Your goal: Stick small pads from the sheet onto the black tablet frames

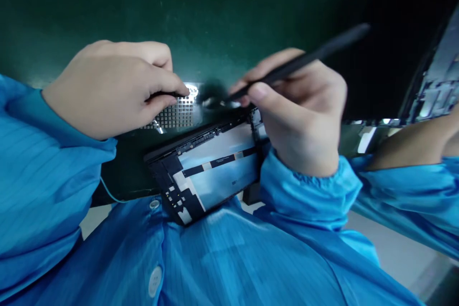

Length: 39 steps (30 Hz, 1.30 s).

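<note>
My left hand (118, 86) is closed, thumb and forefinger pinched at the edge of a clear sheet carrying rows of small dark squares (175, 114). A dark edge shows between those fingertips. In my right hand (304, 110) is a slim black tool that looks like tweezers (287, 69), its tip pointing left toward the sheet. Motion blurs the tip, so I cannot tell whether it holds anything. Below both hands an opened phone-like device (222, 184) rests tilted against the front of my blue coat, inner parts facing up. My right hand and sleeve cover its right end.
The green work mat (215, 5) spreads behind my hands. At the right lies a large black area (387, 67), with more silvery device parts (435, 91) along its edge. Another person's forearm (412, 141) in a blue sleeve reaches in at the right.
</note>
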Tool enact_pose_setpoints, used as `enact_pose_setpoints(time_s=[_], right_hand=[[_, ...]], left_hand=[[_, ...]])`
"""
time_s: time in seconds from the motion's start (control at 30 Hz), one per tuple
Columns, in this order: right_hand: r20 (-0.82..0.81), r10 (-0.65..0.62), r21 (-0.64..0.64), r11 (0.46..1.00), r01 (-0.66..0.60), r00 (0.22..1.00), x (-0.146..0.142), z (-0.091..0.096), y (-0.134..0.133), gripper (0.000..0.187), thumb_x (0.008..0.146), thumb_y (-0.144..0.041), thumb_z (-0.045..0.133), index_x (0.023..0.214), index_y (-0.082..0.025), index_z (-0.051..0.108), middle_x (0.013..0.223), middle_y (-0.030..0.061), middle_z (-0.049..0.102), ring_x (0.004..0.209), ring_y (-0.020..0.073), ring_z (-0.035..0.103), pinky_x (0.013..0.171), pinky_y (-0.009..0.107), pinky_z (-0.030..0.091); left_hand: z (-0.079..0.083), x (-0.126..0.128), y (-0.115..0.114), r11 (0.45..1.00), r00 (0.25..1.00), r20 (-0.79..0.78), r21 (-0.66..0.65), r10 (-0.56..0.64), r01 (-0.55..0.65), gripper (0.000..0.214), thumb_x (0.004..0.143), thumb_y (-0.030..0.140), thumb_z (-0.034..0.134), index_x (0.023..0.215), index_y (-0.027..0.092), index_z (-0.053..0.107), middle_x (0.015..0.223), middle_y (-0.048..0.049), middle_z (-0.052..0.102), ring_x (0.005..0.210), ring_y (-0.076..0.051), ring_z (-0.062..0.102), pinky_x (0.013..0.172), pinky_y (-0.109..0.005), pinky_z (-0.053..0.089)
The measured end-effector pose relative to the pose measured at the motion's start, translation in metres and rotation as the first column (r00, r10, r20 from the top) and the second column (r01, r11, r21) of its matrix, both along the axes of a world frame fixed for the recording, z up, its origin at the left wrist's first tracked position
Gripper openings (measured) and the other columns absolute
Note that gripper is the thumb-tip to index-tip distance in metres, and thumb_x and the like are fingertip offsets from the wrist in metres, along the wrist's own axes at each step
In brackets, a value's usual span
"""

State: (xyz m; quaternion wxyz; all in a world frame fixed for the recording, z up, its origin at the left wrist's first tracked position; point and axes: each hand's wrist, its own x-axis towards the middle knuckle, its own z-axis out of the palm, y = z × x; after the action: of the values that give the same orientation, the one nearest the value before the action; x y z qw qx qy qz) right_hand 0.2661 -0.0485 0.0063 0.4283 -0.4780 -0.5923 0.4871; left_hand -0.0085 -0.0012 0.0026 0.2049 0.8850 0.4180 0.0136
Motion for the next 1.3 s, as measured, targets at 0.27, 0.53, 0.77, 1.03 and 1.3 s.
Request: enact_pose_setpoints(time_s=[0.27,0.53,0.77,1.03,1.3], right_hand=[[0.093,-0.450,0.255,0.873,0.415,0.888,-0.009,-0.019,-0.081,0.016,0.103,-0.020,0.080,0.116,-0.029,0.078,0.107,0.0003,0.079,0.098,0.0171,0.082,0.090,0.035,0.068],[0.246,-0.392,0.269,0.906,0.326,0.886,-0.005,-0.018,-0.082,0.020,0.104,-0.016,0.075,0.120,-0.029,0.075,0.110,0.0029,0.080,0.105,0.0225,0.081,0.100,0.047,0.067],[0.320,-0.051,0.118,0.993,0.014,0.946,-0.002,0.017,-0.029,0.014,0.103,-0.037,0.081,0.114,-0.029,0.075,0.110,0.0033,0.082,0.107,0.0256,0.081,0.101,0.047,0.069],[0.228,0.253,-0.050,0.968,-0.248,0.940,-0.015,-0.010,0.026,0.035,0.096,-0.061,0.083,0.106,-0.028,0.075,0.106,0.0031,0.082,0.103,0.0228,0.080,0.099,0.038,0.069],[0.222,0.269,-0.060,0.963,-0.262,0.937,-0.015,-0.007,0.027,0.035,0.097,-0.060,0.083,0.101,-0.028,0.073,0.107,0.0036,0.081,0.102,0.0234,0.079,0.099,0.038,0.067]], left_hand=[[-0.010,-0.009,-0.001,0.996,0.996,0.091,0.091,-0.022,0.014,0.061,0.114,0.058,0.029,0.123,0.035,0.084,0.107,0.0019,0.070,0.072,-0.014,0.051,0.065,-0.031,0.027],[-0.016,-0.016,-0.001,0.998,0.992,0.120,0.062,-0.029,0.021,0.041,0.115,0.050,0.044,0.129,0.037,0.081,0.119,0.0076,0.071,0.075,-0.012,0.051,0.067,-0.034,0.025],[-0.007,-0.009,0.001,0.999,0.999,0.052,0.044,-0.017,0.014,0.063,0.113,0.058,0.026,0.127,0.034,0.083,0.109,0.0006,0.068,0.078,-0.015,0.055,0.073,-0.031,0.039],[0.003,0.001,0.001,0.999,0.999,-0.039,-0.036,0.009,-0.010,0.043,0.107,0.043,0.045,0.129,0.039,0.082,0.110,-0.0006,0.069,0.098,-0.023,0.071,0.098,-0.041,0.060],[0.008,0.007,0.003,0.996,0.986,-0.162,-0.074,0.029,-0.041,0.039,0.106,0.041,0.051,0.127,0.035,0.083,0.112,-0.0003,0.067,0.105,-0.025,0.072,0.102,-0.046,0.061]])
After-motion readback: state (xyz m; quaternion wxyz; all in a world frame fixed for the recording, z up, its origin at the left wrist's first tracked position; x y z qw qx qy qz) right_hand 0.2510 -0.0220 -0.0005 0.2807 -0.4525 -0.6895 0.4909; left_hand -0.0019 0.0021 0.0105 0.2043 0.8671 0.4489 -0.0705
